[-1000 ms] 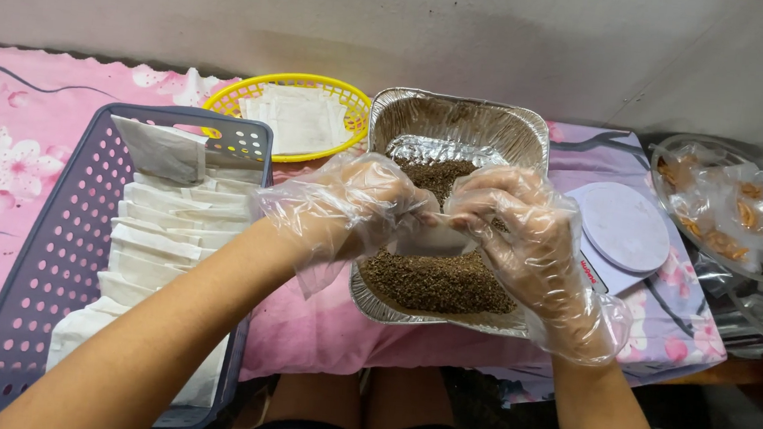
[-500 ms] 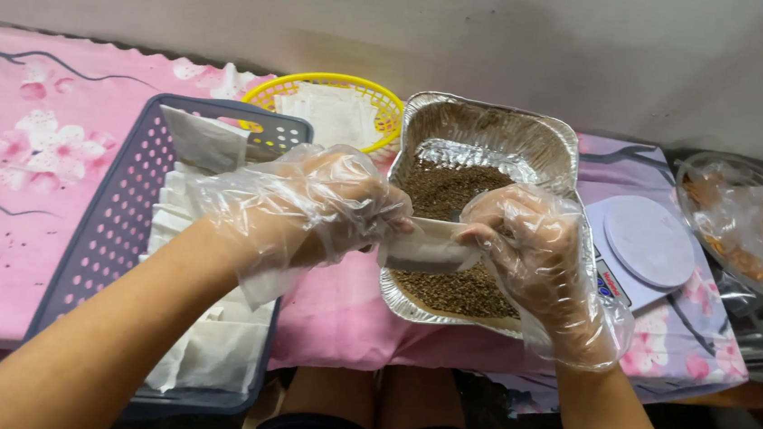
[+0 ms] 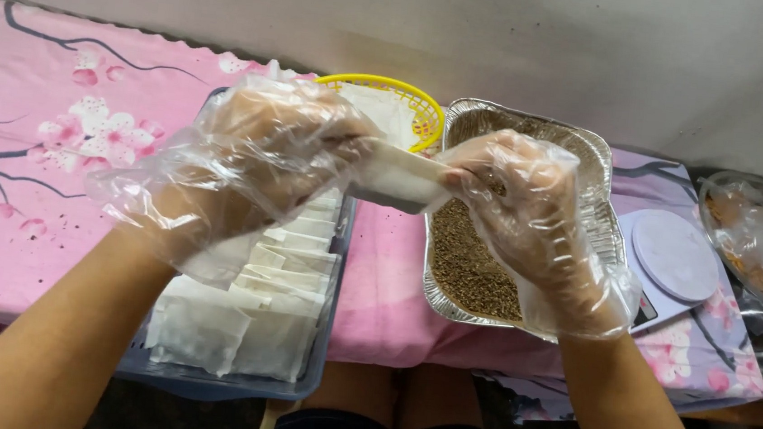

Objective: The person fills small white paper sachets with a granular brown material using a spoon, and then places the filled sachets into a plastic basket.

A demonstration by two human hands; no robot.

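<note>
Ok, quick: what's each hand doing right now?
Left hand: gloved, closed on one end of the white sachet.
Right hand: gloved, pinching the sachet's other end, above the foil tray.

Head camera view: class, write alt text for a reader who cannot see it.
Two gloved hands, left hand and right hand, hold a small white pouch between them above a basket of pouches and a foil tray of brown grains.

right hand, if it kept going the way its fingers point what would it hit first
The right hand in its clear plastic glove points left, so it would first push into the small white paper sachet it already pinches, then likely the gloved left hand.
</note>
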